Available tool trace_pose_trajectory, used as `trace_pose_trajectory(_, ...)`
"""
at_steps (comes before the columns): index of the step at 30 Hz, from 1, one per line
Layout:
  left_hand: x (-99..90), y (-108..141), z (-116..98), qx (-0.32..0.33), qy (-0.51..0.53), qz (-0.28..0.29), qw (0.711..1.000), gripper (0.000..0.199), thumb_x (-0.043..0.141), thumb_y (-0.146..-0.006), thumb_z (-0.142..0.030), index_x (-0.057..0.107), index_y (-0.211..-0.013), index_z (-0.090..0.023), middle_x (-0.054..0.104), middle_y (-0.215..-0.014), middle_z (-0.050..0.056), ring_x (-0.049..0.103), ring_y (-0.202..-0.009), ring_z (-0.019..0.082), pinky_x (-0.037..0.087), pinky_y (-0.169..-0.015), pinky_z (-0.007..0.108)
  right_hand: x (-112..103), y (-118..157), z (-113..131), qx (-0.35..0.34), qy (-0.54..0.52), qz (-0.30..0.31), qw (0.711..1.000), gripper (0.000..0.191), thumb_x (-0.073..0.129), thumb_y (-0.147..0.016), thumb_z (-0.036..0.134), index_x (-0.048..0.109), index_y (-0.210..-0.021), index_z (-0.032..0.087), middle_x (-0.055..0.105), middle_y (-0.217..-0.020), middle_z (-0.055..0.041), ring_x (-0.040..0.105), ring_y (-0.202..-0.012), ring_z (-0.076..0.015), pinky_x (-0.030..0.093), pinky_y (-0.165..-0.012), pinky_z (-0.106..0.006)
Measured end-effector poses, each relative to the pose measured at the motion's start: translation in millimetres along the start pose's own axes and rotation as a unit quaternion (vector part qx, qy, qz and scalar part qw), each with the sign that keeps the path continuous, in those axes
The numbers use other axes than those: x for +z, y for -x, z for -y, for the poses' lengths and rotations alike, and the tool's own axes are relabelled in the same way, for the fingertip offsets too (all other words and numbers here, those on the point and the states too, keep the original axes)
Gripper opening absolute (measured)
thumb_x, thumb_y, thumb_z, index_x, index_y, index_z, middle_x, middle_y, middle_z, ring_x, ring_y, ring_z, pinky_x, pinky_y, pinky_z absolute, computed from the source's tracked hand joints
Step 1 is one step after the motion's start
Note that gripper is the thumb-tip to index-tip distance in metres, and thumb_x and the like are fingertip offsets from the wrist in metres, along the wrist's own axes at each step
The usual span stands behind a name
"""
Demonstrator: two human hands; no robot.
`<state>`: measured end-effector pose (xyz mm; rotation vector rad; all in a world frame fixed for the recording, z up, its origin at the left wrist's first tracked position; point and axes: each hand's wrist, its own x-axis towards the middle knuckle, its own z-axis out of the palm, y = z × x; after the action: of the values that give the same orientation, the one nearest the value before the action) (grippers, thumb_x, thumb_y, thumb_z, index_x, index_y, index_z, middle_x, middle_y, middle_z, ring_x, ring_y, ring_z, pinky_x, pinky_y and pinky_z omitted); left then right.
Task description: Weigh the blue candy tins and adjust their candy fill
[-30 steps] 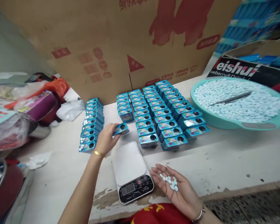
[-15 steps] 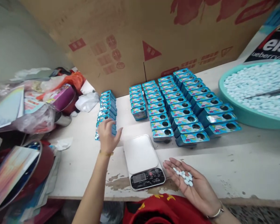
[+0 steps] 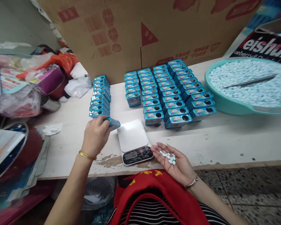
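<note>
My left hand [image 3: 96, 134] pinches a small blue tin [image 3: 114, 123], tilted and raised at the near end of the left row of blue tins [image 3: 104, 104]. Pale pills, probably candies, show at the open holes of several tins in that row. Palm up, my right hand [image 3: 179, 172] holds a small heap of pale blue candies [image 3: 169, 157] with its fingers stretched out. Its fingertips are beside the front right corner of a white kitchen scale [image 3: 132, 136], whose pan bears nothing. The scale's display is too blurred to read.
More blue tins [image 3: 175, 97] stand in several rows behind and right of the scale. A turquoise basin [image 3: 213, 103] of pale candies with a dark flat tool [image 3: 250, 82] is at right. A large cardboard box [image 3: 121, 18] backs the table; bags and a red pot [image 3: 32, 147] crowd the left.
My left hand has taken hold of a tin from the near end of the left row and tilted it toward the scale. My right hand keeps the candies; the view has shifted.
</note>
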<state>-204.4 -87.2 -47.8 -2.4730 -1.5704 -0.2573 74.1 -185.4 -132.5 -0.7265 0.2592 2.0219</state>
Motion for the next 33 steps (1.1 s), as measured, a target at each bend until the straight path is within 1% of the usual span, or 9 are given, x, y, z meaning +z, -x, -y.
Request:
trace_pose_trajectory(2,-9.9,-8.5,-24.2,0.038,0.006,0.038,0.999,0.019,0.05,-0.09,-0.032,0.058,-0.081,-0.018,0.062,-0.105,0.01,0.058,-0.087,0.022,0.045,-0.073,0.036,0.1,1.6,-1.5,0.002,0.01,0.011,1.0,0.022,0.052,-0.088,0.016,0.07,-0.098,0.009,0.073,-0.105,-0.0123,0.067,-0.106,-0.0206,0.053,-0.095,-0.031)
trace_pose_trajectory(5,-8.3,-21.4,-54.8,0.08,0.004,0.107,0.991,0.016,0.053,-0.089,-0.03,0.06,-0.082,-0.017,0.061,-0.101,0.01,0.058,-0.085,0.021,0.045,-0.069,0.034,1.0,4.0,-3.5,0.01,0.016,0.021,1.0,0.024,0.05,-0.089,0.017,0.07,-0.099,0.009,0.073,-0.105,-0.0126,0.068,-0.104,-0.0204,0.054,-0.094,-0.031)
trace_pose_trajectory(9,2.8,-31.1,-71.8,0.096,0.004,0.169,0.981,0.015,0.052,-0.089,-0.026,0.061,-0.085,-0.015,0.061,-0.1,0.01,0.059,-0.084,0.022,0.045,-0.068,0.034,-2.2,7.9,-2.8,0.008,0.01,0.022,1.0,0.026,0.047,-0.09,0.017,0.07,-0.099,0.008,0.073,-0.104,-0.012,0.067,-0.105,-0.021,0.054,-0.094,-0.031)
trace_pose_trajectory(11,2.2,-30.2,-68.8,0.098,0.04,0.151,0.983,0.017,0.055,-0.089,-0.031,0.061,-0.089,-0.015,0.061,-0.103,0.01,0.059,-0.087,0.022,0.046,-0.072,0.035,-5.3,9.3,-1.2,0.004,0.01,0.024,1.0,0.026,0.047,-0.09,0.017,0.069,-0.1,0.008,0.073,-0.105,-0.0118,0.067,-0.106,-0.0208,0.054,-0.094,-0.031)
trace_pose_trajectory(14,-9.5,-21.6,-53.3,0.07,0.136,0.058,0.987,0.025,0.056,-0.088,-0.04,0.058,-0.096,-0.017,0.061,-0.106,0.009,0.058,-0.093,0.02,0.047,-0.079,0.034,-9.2,10.3,1.3,0.002,0.014,0.023,1.0,0.027,0.045,-0.091,0.018,0.069,-0.101,0.009,0.073,-0.105,-0.0119,0.067,-0.107,-0.0206,0.054,-0.094,-0.031)
trace_pose_trajectory(17,-25.3,-4.9,-31.6,-0.018,0.196,-0.026,0.98,0.023,0.054,-0.089,-0.039,0.057,-0.099,-0.018,0.063,-0.095,0.005,0.059,-0.084,0.015,0.048,-0.076,0.029,-11.3,10.2,2.5,0.008,0.016,0.017,1.0,0.029,0.044,-0.092,0.018,0.069,-0.101,0.008,0.073,-0.106,-0.0128,0.067,-0.107,-0.0208,0.054,-0.094,-0.031)
trace_pose_trajectory(20,-33.5,17.4,-11.4,-0.101,0.2,-0.069,0.972,0.021,0.056,-0.088,-0.035,0.059,-0.101,-0.02,0.063,-0.086,0.001,0.056,-0.072,0.012,0.046,-0.068,0.025,-12.0,9.2,2.6,0.011,0.018,0.015,1.0,0.029,0.043,-0.092,0.018,0.068,-0.102,0.008,0.073,-0.107,-0.0137,0.067,-0.105,-0.0203,0.053,-0.094,-0.031)
trace_pose_trajectory(26,-20.9,53.4,4.8,-0.174,0.211,-0.086,0.958,0.019,0.059,-0.086,-0.032,0.062,-0.101,-0.02,0.062,-0.08,0.0,0.054,-0.068,0.011,0.044,-0.066,0.025,-12.8,5.8,2.1,0.023,0.032,0.019,0.999,0.028,0.044,-0.092,0.019,0.068,-0.102,0.009,0.072,-0.108,-0.0132,0.066,-0.107,-0.0198,0.052,-0.096,-0.031)
trace_pose_trajectory(33,-2.0,58.5,-0.4,-0.163,0.253,-0.072,0.951,0.018,0.059,-0.087,-0.029,0.062,-0.101,-0.02,0.063,-0.085,0.001,0.056,-0.07,0.01,0.046,-0.068,0.025,-10.3,4.5,0.3,0.019,0.034,0.005,0.999,0.03,0.042,-0.092,0.019,0.069,-0.1,0.008,0.073,-0.106,-0.0123,0.066,-0.108,-0.0205,0.052,-0.097,-0.031)
